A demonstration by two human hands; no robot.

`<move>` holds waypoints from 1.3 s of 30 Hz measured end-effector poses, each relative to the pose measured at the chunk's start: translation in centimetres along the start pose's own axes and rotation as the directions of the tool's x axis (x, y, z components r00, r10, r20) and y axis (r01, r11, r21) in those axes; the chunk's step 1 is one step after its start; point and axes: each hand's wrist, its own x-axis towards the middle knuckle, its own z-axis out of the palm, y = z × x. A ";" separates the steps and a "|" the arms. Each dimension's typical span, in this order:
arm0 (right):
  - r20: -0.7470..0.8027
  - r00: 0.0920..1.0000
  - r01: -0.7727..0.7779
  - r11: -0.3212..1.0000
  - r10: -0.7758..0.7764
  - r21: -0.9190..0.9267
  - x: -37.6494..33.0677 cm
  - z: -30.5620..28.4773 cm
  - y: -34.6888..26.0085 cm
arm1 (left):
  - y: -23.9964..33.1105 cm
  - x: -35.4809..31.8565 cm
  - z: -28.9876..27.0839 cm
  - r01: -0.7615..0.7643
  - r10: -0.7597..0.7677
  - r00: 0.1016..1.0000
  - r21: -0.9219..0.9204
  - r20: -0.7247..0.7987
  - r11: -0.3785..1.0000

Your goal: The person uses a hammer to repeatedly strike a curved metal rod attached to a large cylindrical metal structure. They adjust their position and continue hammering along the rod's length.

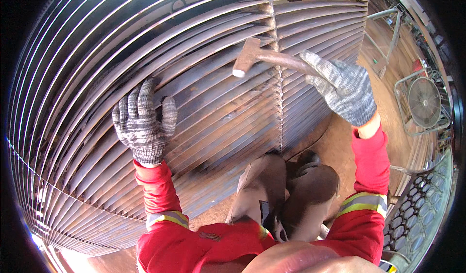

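My right hand [342,86], in a grey-and-white knit glove, is closed round the handle of a hammer [250,55]. The rusty brown head has a pale worn face and hangs over the metal slats, left of a welded cross seam [277,79]. My left hand [144,120], gloved the same way, rests on the slats of a large steel grating [218,88]. Its fingers lie stretched over a slat edge with the thumb apart, and it holds nothing.
Long parallel slats fill the left and middle of the view. A round floor fan [424,101] on a tubular frame stands at the right, near a metal stand [391,40]. A dark mesh panel [420,205] is at the lower right. My bent knees [310,190] are close to the grating.
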 end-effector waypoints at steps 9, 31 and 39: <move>0.019 0.991 -0.135 0.991 0.135 0.024 1.8 3.0 2.8 | -0.1 -0.1 0.1 0.005 -0.005 1.000 -0.008 0.023 1.000; 0.076 0.996 -0.053 0.989 0.043 0.135 2.8 1.9 1.6 | 0.1 0.3 -0.1 0.053 -0.052 0.999 -0.035 0.016 0.998; -0.010 0.982 -0.186 0.979 0.187 0.082 5.4 1.7 3.6 | 0.2 0.2 -0.1 0.047 -0.046 0.999 -0.063 0.013 0.997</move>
